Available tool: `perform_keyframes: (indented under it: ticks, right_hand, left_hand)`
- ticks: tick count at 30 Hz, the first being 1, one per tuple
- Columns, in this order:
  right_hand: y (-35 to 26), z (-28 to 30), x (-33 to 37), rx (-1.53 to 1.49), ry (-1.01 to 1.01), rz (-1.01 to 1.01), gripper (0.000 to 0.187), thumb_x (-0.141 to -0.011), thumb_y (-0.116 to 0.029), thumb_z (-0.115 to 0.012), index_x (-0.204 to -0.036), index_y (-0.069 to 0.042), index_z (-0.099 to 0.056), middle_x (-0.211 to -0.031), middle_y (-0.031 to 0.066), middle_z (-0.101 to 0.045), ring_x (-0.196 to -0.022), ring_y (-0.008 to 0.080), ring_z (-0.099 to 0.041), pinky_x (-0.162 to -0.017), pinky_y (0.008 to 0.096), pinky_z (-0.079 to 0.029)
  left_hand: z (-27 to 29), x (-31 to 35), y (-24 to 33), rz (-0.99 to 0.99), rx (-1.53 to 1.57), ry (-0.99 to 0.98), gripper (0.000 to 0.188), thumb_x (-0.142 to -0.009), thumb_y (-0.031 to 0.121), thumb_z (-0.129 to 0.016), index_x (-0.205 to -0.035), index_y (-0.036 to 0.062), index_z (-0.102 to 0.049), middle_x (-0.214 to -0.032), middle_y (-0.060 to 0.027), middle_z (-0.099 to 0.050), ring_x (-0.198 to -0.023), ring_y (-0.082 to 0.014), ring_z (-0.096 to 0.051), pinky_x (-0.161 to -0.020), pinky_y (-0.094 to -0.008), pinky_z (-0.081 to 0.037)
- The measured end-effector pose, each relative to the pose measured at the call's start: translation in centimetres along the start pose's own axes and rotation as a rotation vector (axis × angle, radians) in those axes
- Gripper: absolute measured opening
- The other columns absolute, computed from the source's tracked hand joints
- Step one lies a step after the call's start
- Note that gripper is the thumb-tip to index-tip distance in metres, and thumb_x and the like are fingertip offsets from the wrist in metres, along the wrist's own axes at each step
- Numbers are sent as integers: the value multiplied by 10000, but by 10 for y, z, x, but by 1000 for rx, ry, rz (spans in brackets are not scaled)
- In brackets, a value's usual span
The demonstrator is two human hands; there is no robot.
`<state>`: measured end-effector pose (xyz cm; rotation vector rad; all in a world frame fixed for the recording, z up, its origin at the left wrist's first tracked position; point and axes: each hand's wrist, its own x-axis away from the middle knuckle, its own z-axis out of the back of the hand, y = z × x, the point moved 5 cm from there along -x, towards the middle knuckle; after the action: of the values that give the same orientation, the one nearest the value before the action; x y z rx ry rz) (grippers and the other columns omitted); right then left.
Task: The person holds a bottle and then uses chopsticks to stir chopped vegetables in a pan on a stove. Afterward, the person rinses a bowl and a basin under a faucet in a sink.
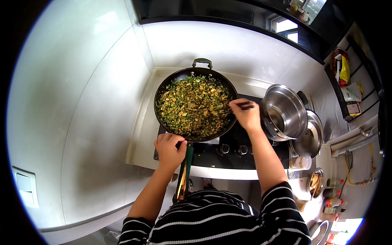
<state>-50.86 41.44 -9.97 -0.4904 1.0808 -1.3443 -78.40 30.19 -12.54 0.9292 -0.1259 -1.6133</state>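
Note:
A wide black wok [160, 87] with a green handle [184, 171] sits on the stove. It is filled with a chopped mix [192, 106] of green and yellow-brown bits. My right hand [247, 116] is closed around dark brown chopsticks [246, 107] at the wok's right rim; their far ends reach into the mix, blurred there. At the near left rim, beside the root of the handle, is my left hand [169, 150]. Its fingers are curled and the thumb is drawn in close to them. Whatever lies between those fingers is hidden.
Right of the wok stands a deep steel pot [286, 108], with a steel pan [314, 134] behind it. Two knobs [225, 149] sit on the black stove front [261, 157]. A jar [300, 163], a small steel bowl [317, 183] and several bottles [332, 192] line the right counter.

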Motion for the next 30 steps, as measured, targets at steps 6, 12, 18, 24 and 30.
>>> perform_keyframes:
  ticks: [6,12,18,24,30]
  right_hand:
    - [-28,12,10,192,1,-3,119,-779,-185,-704,-798,-68,-717,-703,140,-677,-695,299,-688,-627,340,-538]
    - [-48,3,21,246,38,45,89,-782,-168,-699,-824,-91,-721,-698,128,-677,-664,298,-679,-622,345,-534]
    - [-38,-11,18,202,-71,10,100,-776,-187,-694,-793,-94,-728,-674,108,-678,-645,282,-680,-606,339,-536]
    - [-49,-21,25,-209,-236,-150,135,-787,-163,-718,-827,-35,-731,-698,93,-696,-644,158,-675,-619,268,-508]
    - [-59,-7,23,238,-277,38,80,-766,-173,-693,-757,-101,-726,-696,139,-671,-674,307,-673,-635,369,-544]
  left_hand:
    - [-5,-2,-13,99,16,-129,78,-683,162,-738,-717,173,-669,-788,-10,-628,-854,-259,-553,-773,-417,-338]
    - [-5,-9,-9,104,64,-50,76,-692,171,-738,-730,171,-672,-777,-13,-620,-841,-262,-554,-751,-417,-345]
    - [5,-7,9,63,106,-18,76,-721,143,-725,-755,114,-663,-786,-46,-646,-829,-272,-580,-772,-401,-400]
    - [-7,19,19,7,-44,-50,343,-671,206,-777,-950,133,-592,-939,-62,-588,-927,-288,-524,-816,-417,-336]
    - [-4,18,27,25,-96,-87,446,-631,228,-804,-977,133,-540,-950,-60,-564,-928,-289,-507,-820,-417,-317]
